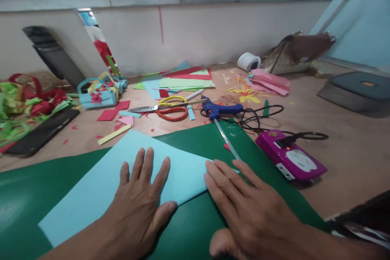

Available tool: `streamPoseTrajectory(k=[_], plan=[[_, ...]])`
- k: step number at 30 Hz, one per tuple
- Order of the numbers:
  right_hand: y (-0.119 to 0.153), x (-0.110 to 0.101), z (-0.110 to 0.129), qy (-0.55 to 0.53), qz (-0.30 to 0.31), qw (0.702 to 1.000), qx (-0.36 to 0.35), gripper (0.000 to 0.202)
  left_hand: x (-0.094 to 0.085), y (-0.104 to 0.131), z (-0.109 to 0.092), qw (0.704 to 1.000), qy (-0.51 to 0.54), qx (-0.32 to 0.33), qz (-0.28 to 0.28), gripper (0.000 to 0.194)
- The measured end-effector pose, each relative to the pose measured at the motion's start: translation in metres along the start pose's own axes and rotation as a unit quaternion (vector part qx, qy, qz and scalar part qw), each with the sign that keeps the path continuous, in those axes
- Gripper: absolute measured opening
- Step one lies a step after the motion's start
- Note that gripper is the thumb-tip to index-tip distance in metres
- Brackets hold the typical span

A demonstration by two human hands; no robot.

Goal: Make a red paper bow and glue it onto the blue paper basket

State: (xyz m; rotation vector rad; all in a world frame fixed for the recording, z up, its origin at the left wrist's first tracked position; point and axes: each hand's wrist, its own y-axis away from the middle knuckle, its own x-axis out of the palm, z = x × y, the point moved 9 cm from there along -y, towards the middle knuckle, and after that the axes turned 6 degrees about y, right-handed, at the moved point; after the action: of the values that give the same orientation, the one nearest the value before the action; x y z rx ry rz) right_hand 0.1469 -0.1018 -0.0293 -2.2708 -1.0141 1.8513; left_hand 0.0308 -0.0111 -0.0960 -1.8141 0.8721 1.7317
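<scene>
A light blue sheet of paper (100, 187), with a fold along its near right edge, lies on a green mat (195, 227). My left hand (140, 195) rests flat on the paper with its fingers spread. At the paper's right corner, my right hand (243, 195) presses down with its fingers stretched out, covering part of that corner. Just beyond the mat's far edge are scissors (172, 109) with yellow and red handles. A blue glue gun (222, 109) with a clear glue stick in it lies behind my right hand.
A purple power strip (291, 156) with a plugged-in black cable sits to the right. Stacked coloured paper (185, 83) lies at the back. On the left are a black phone (42, 132) and a small blue paper bag (97, 96). A handbag (298, 50) leans by the wall.
</scene>
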Motion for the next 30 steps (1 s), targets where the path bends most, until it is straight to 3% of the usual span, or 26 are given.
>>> streamPoseTrajectory(k=[4, 8, 13, 18, 22, 26, 30], plan=[[-0.022, 0.018, 0.03, -0.084, 0.067, 0.992, -0.069, 0.074, 0.0, -0.001, -0.001, 1.0, -0.002, -0.007, 0.0, 0.062], [-0.022, 0.028, 0.04, -0.113, 0.098, 0.987, -0.055, 0.075, 0.002, 0.002, 0.0, 1.0, -0.006, 0.004, -0.016, 0.06], [0.009, 0.038, 0.014, -0.121, 0.186, 0.975, -0.014, 0.089, 0.002, 0.003, 0.002, 0.999, -0.001, 0.005, -0.035, 0.061], [0.027, 0.048, -0.011, -0.098, 0.266, 0.959, 0.021, 0.09, 0.003, 0.003, 0.002, 1.0, 0.018, -0.013, -0.004, 0.063], [0.01, 0.056, -0.005, -0.182, 0.36, 0.913, 0.053, 0.096, 0.004, 0.002, 0.002, 0.998, 0.035, -0.031, 0.031, 0.066], [-0.015, 0.053, 0.016, -0.294, 0.4, 0.867, 0.038, 0.088, 0.003, 0.001, 0.003, 0.996, 0.048, -0.044, 0.055, 0.069], [-0.019, 0.057, 0.02, -0.309, 0.395, 0.864, 0.041, 0.087, -0.003, 0.004, -0.004, 0.996, 0.065, -0.022, 0.063, 0.07]])
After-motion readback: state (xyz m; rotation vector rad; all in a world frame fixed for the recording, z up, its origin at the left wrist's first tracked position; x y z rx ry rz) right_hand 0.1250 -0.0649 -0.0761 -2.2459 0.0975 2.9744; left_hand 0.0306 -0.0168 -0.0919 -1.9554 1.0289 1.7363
